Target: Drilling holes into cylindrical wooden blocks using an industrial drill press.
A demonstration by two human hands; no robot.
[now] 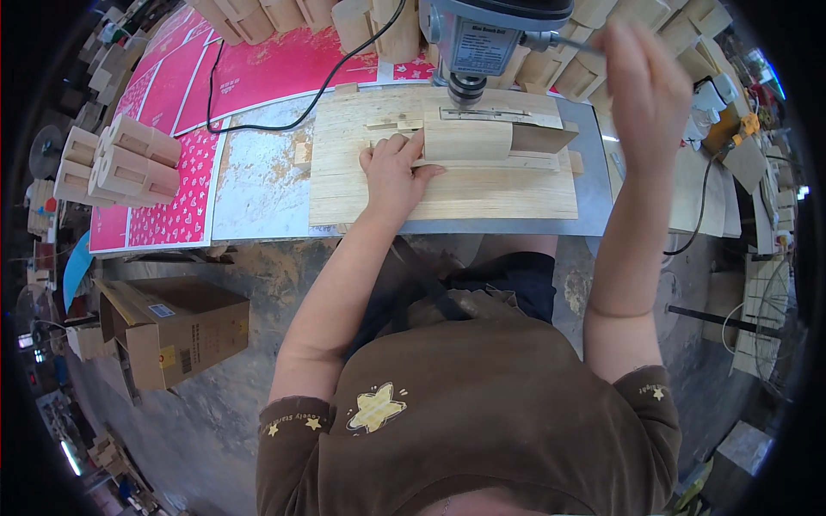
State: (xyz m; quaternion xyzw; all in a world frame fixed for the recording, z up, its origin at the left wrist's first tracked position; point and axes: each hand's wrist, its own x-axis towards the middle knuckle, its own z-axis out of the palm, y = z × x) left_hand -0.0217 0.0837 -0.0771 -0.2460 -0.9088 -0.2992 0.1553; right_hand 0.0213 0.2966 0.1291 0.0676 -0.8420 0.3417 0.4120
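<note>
We have a pale wooden block point(469, 139) lying beneath the chuck point(467, 90) of the drill press point(484, 45), on a light wooden board point(370, 196) that spreads out on our side of the machine. Whether a bit meets the wood, we cannot tell.

Our left hand point(396, 172) rests on the board, left of the drill press and nearer to us. Its fingers sit close together, tips touching the block's left end, with the thumb stretched along the near edge; whether they pinch the wood, we cannot tell. Our right hand point(645, 73), blurred, is raised to the right of the drill press, its fingers folded round the end of the lever point(572, 43) that sticks out from the machine.

To the left of the drill press, a black cable point(249, 130) loops over the dusty worktop point(258, 185), and farther left stands a stack of wooden pieces point(129, 163). More wooden blanks point(397, 41) line up behind the drill press. Well to its left, on the floor point(224, 421), we see a cardboard box point(202, 331).
</note>
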